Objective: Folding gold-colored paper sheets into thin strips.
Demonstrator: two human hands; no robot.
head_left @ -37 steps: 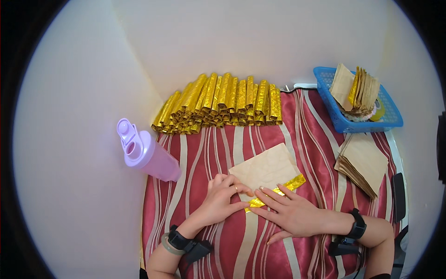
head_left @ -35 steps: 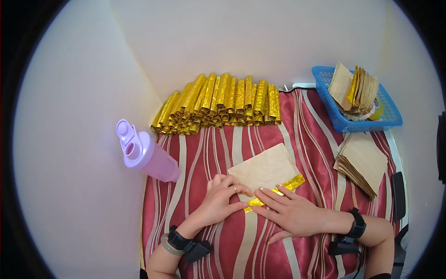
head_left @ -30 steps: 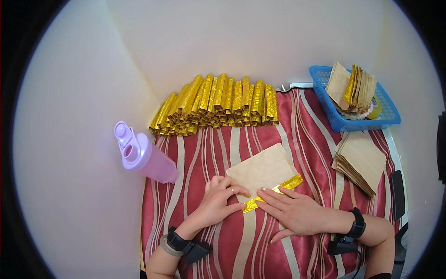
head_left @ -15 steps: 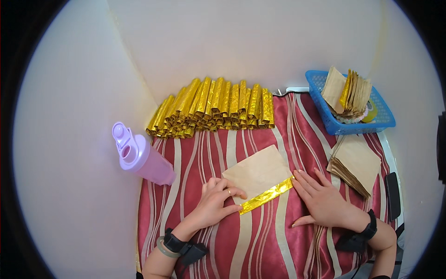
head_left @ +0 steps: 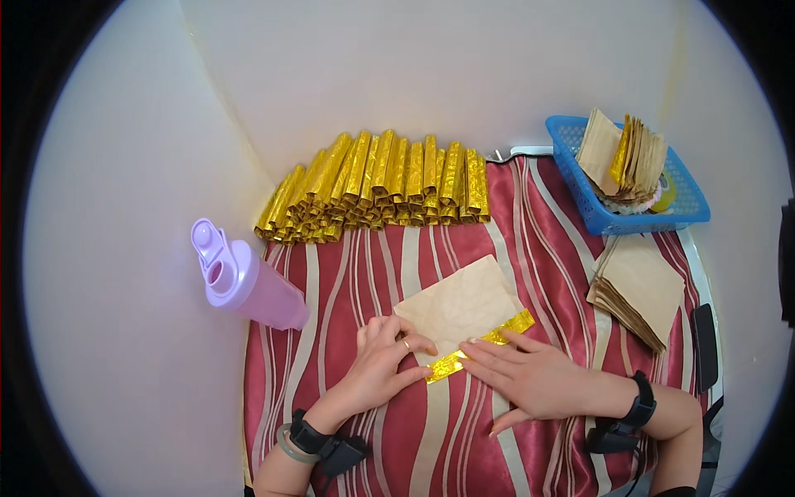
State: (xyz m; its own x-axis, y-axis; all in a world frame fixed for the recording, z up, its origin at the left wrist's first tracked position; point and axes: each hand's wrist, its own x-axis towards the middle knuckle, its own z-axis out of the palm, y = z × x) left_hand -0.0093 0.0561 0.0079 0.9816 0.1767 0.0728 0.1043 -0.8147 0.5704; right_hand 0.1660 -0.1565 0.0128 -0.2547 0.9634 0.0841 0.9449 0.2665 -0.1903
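A beige paper sheet (head_left: 460, 301) lies slanted on the cloth in front of me, its near edge folded over into a shiny gold strip (head_left: 448, 367). My left hand (head_left: 385, 356), a ring on one finger, holds the sheet's left corner, with the thumb at the strip's end and the index finger just above it. Flat across the middle of the strip rests my right hand (head_left: 530, 374), fingers stretched out and thumb spread, covering part of the gold.
At the back, many folded gold paper rolls (head_left: 373, 180) are piled. A purple bottle (head_left: 261, 286) stands left. On the right are a blue basket (head_left: 646, 222) holding papers, a stack of beige paper sheets (head_left: 642, 286) and a black phone (head_left: 705, 348). Striped red cloth (head_left: 331, 273) covers the table.
My right hand has slid left along the gold strip, from its right end to the middle, uncovering that end. My left hand has stayed at the left corner.
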